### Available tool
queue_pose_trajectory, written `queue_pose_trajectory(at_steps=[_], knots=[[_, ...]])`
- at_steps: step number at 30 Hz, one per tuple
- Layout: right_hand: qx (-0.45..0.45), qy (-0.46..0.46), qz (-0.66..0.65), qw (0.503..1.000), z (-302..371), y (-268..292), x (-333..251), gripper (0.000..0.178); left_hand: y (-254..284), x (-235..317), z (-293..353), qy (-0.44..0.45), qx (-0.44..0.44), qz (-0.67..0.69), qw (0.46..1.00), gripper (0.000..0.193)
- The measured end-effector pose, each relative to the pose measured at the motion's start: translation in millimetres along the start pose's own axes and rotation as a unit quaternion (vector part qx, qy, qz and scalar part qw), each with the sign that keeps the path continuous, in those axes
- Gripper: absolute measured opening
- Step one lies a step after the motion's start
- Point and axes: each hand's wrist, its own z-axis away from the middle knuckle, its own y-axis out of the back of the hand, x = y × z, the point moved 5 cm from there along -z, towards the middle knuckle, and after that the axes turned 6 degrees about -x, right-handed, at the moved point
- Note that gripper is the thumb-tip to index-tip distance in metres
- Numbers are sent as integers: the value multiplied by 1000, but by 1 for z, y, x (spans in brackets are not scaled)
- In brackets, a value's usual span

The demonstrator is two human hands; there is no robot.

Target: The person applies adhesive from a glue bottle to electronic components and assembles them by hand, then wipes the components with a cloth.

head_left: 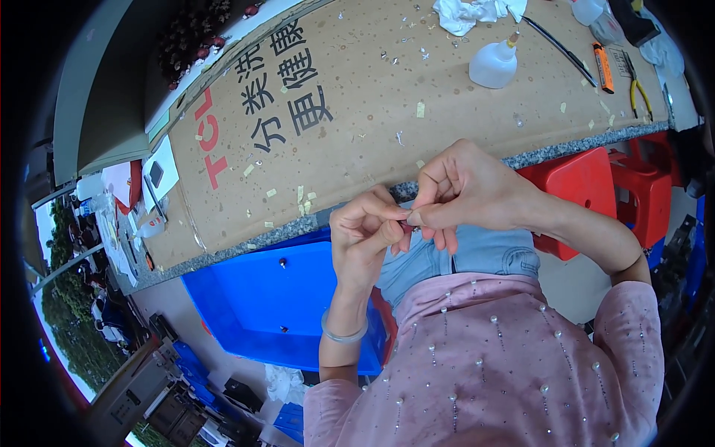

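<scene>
Fingers (439, 215) of left hand (363, 232) and right hand (473, 190) pinch a tiny piece (409, 223), mostly hidden.

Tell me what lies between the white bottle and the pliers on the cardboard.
In the head view, a slim black tool and then a small orange item lie between the bottle and the pliers.

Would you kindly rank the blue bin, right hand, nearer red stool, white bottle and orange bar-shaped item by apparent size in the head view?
1. Blue bin
2. Right hand and nearer red stool: roughly alike, so unranked; stool partly hidden
3. White bottle
4. Orange bar-shaped item
</scene>
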Motion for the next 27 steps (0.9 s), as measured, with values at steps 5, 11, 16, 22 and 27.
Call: queue_pose_trajectory(at_steps=[5, 11, 16, 22, 27], knots=[[19, -32, 9, 999, -3, 3, -4, 16, -2, -3, -1, 32, 19, 29, 999, 9], [22, -63, 2, 998, -5, 6, -5, 15, -4, -5, 1, 44, 52, 64, 996, 9], [20, -70, -23, 997, -7, 9, 1, 14, -3, -7, 2, 67, 69, 65, 993, 9], [12, -77, -40, 996, -9, 11, 4, 14, -3, -7, 2, 79, 61, 92, 991, 10], [3, -64, -25, 998, -9, 9, 1, 14, -3, -2, 1, 47, 62, 46, 996, 9]])
